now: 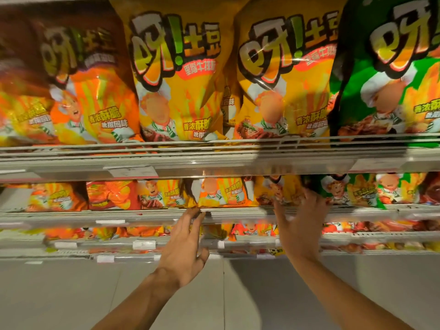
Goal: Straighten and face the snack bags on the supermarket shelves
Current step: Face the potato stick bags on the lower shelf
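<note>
Large snack bags stand upright on the top shelf: an orange-brown bag [88, 91], two yellow bags [181, 82] [285, 79] and a green bag [390, 75]. On the shelf below stands a row of smaller bags. My left hand [185, 244] reaches up with straight fingers, its fingertips at the rail under a small orange bag [223, 194]. My right hand [302, 225] is spread open, its fingertips touching the lower edge of a small green bag [333, 189]. Neither hand grips anything.
A grey rail with price tags [133, 171] fronts the top shelf. Lower shelves [142, 244] hold more small snack bags. A pale tiled floor [71, 294] lies below. The left edge of the view is blurred.
</note>
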Available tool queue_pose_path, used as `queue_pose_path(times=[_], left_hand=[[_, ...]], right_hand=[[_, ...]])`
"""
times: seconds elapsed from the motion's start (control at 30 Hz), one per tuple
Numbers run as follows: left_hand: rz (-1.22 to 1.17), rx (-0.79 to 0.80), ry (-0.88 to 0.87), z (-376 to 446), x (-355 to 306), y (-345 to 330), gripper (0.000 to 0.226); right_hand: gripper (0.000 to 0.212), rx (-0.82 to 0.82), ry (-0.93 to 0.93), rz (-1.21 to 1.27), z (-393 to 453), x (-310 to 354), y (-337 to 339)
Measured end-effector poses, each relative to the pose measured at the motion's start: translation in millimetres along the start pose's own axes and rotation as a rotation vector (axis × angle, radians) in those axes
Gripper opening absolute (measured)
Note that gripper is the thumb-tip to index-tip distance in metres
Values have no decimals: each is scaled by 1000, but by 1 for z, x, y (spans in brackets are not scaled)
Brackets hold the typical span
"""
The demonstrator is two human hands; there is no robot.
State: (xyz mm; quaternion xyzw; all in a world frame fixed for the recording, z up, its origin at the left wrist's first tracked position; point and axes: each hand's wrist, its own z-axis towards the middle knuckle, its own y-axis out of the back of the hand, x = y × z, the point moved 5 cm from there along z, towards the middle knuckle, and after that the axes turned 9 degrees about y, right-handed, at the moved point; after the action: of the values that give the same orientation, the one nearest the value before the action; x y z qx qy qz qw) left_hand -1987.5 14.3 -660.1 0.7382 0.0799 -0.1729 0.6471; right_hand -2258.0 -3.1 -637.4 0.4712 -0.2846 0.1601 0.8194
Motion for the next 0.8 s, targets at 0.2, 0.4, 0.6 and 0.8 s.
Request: queue_pose_path(times=[0.2, 0.4, 0.6, 0.8], left_hand=[[-171, -275, 213, -13, 67, 47, 56], [-439, -362, 320, 19, 114, 78, 61], [-688, -305, 330, 61, 128, 78, 51], [-708, -206, 374, 90, 136, 67, 45]], right_hand=[[39, 99, 129, 153, -34, 63, -27], [75, 274, -31, 174, -23, 97, -85], [108, 282, -134, 155, 4, 89, -119], [109, 476, -200, 172, 30, 67, -135]])
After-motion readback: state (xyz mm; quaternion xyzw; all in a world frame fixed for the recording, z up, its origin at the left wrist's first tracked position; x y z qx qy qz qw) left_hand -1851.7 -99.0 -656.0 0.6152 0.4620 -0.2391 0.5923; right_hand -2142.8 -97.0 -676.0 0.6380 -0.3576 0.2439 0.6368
